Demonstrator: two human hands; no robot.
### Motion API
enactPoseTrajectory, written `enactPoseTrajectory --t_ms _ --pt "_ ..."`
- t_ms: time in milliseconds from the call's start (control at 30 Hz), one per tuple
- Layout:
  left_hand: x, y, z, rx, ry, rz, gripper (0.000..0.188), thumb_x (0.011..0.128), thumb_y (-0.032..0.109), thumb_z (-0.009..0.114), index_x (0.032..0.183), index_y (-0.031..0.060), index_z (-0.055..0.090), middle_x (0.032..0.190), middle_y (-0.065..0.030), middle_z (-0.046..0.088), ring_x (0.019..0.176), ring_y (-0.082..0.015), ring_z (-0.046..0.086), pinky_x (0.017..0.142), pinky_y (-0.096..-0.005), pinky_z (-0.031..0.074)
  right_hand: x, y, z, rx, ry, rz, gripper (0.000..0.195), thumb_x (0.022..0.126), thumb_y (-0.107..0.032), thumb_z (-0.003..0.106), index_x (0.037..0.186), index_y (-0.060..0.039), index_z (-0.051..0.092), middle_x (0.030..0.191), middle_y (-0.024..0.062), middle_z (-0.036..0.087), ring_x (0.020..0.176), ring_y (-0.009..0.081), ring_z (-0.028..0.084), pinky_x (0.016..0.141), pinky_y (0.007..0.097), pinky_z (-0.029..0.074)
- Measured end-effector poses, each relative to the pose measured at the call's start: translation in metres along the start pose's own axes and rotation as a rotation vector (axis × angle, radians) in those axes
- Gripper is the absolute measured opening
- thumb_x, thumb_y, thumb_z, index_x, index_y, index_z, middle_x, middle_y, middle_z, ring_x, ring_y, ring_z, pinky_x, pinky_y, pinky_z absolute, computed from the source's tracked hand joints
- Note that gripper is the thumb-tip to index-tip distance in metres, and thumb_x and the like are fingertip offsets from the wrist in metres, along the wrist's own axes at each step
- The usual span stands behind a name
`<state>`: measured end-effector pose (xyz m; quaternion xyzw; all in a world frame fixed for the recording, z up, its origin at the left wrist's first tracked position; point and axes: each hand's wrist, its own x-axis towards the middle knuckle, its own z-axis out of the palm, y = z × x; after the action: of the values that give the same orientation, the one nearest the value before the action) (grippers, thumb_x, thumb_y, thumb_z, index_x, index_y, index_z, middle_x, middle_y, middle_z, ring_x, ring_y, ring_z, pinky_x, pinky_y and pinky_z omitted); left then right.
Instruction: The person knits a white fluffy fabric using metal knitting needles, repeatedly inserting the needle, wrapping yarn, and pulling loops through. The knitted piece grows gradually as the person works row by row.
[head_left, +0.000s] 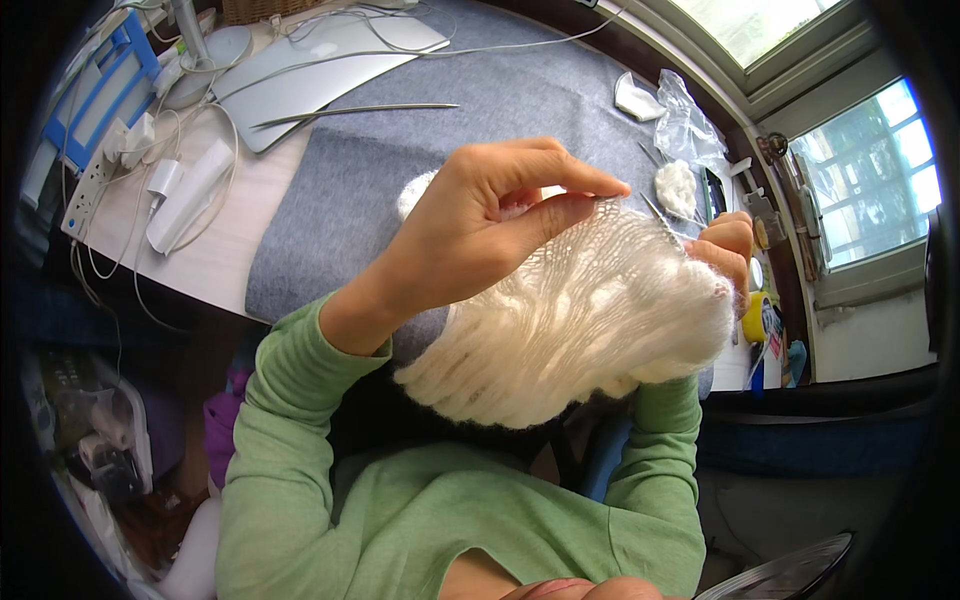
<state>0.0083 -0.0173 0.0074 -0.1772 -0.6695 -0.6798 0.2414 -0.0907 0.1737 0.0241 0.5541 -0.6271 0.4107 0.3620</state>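
Cream-coloured fluffy knitting (570, 307) is spread between both hands and hangs towards my lap. My left hand (480, 214) pinches its upper edge between thumb and fingers. At the right, my right hand (724, 251) grips a thin knitting needle (656, 211) that carries the edge of the work, its bare tip pointing up and left. The bunched knit hides part of that hand. Just beyond the needle lies a small clump of white yarn (675, 187). More white fluff (412, 193) shows behind my left wrist.
A grey felt mat (360, 195) covers much of the table. A long, pointed metal needle (360, 110) lies near a silver laptop (330, 64) with cables across it. Chargers and a power strip (88, 195) are at left, a plastic bag (682, 124) and yellow tape roll (756, 316) at right.
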Motion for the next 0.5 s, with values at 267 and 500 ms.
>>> enactPoseTrajectory --t_ms 267,500 --pt "0.0002 -0.0001 -0.0004 -0.177 -0.052 -0.046 0.024 0.088 -0.001 0.055 0.111 0.0011 0.061 0.095 -0.0056 0.062 0.080 -0.0065 0.059 0.070 -0.0192 0.049 -0.0053 0.0059 -0.0004 0.013 -0.015 -0.008 0.036 0.057 -0.027 0.080 0.084 -0.0115 0.061 0.064 -0.0021 0.041 0.064 0.0144 0.039 0.054 0.0293 0.030" --pt "0.0007 0.0026 -0.0010 -0.169 -0.074 -0.074 0.020 0.089 0.003 0.056 0.109 0.0011 0.059 0.096 -0.0054 0.061 0.079 -0.0078 0.059 0.070 -0.0204 0.050 -0.0025 0.0014 -0.0006 0.023 -0.023 -0.011 0.035 0.057 -0.024 0.080 0.084 -0.0121 0.062 0.064 -0.0024 0.043 0.064 0.0142 0.039 0.053 0.0293 0.030"
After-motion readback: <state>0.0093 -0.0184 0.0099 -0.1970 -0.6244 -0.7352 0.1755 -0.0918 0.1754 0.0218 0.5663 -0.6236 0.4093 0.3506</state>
